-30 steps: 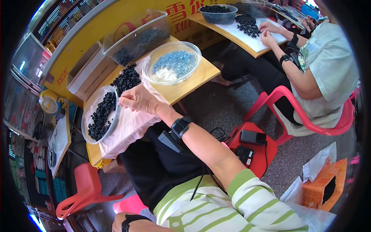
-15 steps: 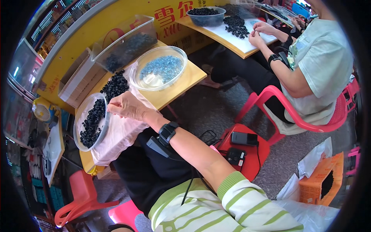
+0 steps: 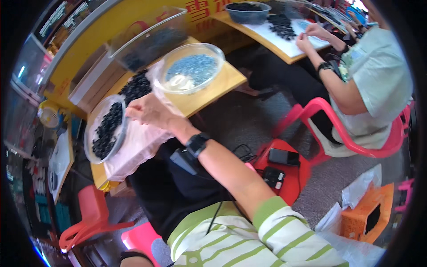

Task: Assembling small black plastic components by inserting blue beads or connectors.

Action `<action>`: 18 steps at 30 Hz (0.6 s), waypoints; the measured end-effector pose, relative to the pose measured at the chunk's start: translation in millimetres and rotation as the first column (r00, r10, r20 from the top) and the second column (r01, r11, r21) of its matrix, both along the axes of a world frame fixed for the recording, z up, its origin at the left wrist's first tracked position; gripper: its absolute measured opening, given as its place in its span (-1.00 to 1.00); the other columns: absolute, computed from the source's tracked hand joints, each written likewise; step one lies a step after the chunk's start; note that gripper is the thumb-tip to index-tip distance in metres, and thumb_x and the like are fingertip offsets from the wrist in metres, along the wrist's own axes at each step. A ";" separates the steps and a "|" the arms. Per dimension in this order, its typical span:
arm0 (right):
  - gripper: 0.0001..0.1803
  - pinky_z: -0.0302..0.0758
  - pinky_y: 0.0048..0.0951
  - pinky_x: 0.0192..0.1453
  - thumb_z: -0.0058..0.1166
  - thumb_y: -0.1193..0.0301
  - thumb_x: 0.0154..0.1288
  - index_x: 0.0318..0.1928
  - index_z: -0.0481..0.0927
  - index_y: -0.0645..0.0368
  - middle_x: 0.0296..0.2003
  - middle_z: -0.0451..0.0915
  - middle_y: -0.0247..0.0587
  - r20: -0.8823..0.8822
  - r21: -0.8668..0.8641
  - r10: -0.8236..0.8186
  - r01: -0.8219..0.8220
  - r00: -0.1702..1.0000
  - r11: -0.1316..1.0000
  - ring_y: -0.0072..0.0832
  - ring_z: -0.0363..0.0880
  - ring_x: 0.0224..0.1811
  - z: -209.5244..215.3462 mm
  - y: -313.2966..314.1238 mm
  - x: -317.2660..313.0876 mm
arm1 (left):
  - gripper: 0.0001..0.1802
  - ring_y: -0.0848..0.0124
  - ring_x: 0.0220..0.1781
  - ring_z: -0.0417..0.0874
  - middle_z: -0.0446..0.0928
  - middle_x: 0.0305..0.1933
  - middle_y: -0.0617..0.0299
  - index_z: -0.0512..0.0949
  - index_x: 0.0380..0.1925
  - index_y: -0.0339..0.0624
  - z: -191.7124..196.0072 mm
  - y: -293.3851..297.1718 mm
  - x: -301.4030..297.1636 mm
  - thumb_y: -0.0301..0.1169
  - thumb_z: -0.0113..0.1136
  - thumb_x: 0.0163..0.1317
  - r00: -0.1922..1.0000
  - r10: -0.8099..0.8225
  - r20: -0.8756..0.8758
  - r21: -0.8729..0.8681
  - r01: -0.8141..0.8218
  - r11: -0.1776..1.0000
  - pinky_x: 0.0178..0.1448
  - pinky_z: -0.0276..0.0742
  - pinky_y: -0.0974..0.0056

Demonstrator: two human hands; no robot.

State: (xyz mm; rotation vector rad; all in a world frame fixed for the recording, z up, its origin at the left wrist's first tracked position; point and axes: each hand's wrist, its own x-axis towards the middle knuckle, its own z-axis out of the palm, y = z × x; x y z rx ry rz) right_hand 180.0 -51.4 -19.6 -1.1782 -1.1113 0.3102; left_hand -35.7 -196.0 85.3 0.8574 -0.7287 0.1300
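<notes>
My right hand [image 3: 149, 112] is over the pink cloth [image 3: 133, 147] at the right rim of a clear round tub [image 3: 87, 147] of small black pieces. Its fingers are pinched together; what they hold, if anything, is too small to make out. A heap of the same black pieces [image 3: 137, 86] lies just beyond the hand. Farther off, a clear round tub [image 3: 222, 62] holds light-blue bits and something whitish. Of my left arm only a bit of wrist [image 3: 136, 261] with a black band shows at the bottom edge; the hand itself is out of sight.
A clear rectangular bin [image 3: 151, 38] and a cardboard box [image 3: 95, 84] stand at the table's back. A co-worker [image 3: 378, 84] works at the table on the right. A red stool [image 3: 289, 191] with black devices is beside me; an orange basket [image 3: 356, 222] is at lower right.
The whole view has shifted slightly. My right hand keeps its pinch beside the tub of black pieces. A little more of my left wrist shows at the bottom edge.
</notes>
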 end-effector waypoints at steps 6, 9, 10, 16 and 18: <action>-0.61 0.51 -0.50 -0.50 0.04 0.24 0.25 -0.61 0.56 0.27 -0.72 0.53 -0.22 -0.019 -0.011 0.013 -0.013 1.000 1.000 -0.58 0.56 -0.65 -1.1 -1.9 -2.9 | 0.12 -0.48 0.22 0.36 0.29 0.02 -0.82 0.35 -0.01 -0.87 18.0 6.3 -1.7 0.31 -0.54 0.37 0.981 -0.149 0.122 0.124 0.133 0.983 0.26 0.36 -0.20; -0.63 0.53 -0.49 -0.50 0.04 0.24 0.24 -0.55 0.60 0.27 -0.71 0.55 -0.17 -0.013 0.015 -0.005 0.006 1.000 1.000 -0.56 0.57 -0.66 1.6 -2.5 0.2 | 0.13 -0.49 0.23 0.35 0.28 0.02 -0.84 0.35 -0.01 -0.89 38.3 7.0 7.3 0.32 -0.55 0.37 0.947 -0.280 0.158 0.274 0.231 0.934 0.27 0.35 -0.20; -0.64 0.53 -0.48 -0.50 0.05 0.24 0.24 -0.54 0.60 0.28 -0.72 0.54 -0.18 -0.020 0.026 0.007 -0.007 1.000 1.000 -0.55 0.57 -0.66 2.7 -0.3 -1.4 | 0.13 -0.49 0.23 0.35 0.28 0.02 -0.84 0.34 -0.01 -0.89 44.4 8.3 10.3 0.32 -0.55 0.37 0.932 -0.322 0.165 0.320 0.259 0.911 0.27 0.35 -0.20; -0.65 0.51 -0.45 -0.49 0.06 0.26 0.24 -0.56 0.58 0.28 -0.72 0.52 -0.23 -0.063 0.011 0.009 -0.008 0.998 1.000 -0.53 0.55 -0.66 -0.5 4.2 -4.2 | 0.19 -0.51 0.25 0.33 0.25 0.06 -0.86 0.28 0.07 -0.90 56.8 -18.8 -16.8 0.39 -0.46 0.32 0.978 -0.210 -0.013 0.206 0.208 0.956 0.25 0.37 -0.21; -0.66 0.52 -0.50 -0.49 0.08 0.26 0.24 -0.55 0.61 0.25 -0.71 0.54 -0.23 -0.035 -0.018 0.017 -0.018 0.999 1.000 -0.56 0.55 -0.64 -4.5 -4.0 5.0 | 0.19 -0.51 0.24 0.34 0.25 0.07 -0.85 0.28 0.07 -0.91 34.5 -45.1 -17.5 0.39 -0.44 0.31 0.995 -0.085 0.060 0.042 0.083 0.996 0.24 0.40 -0.17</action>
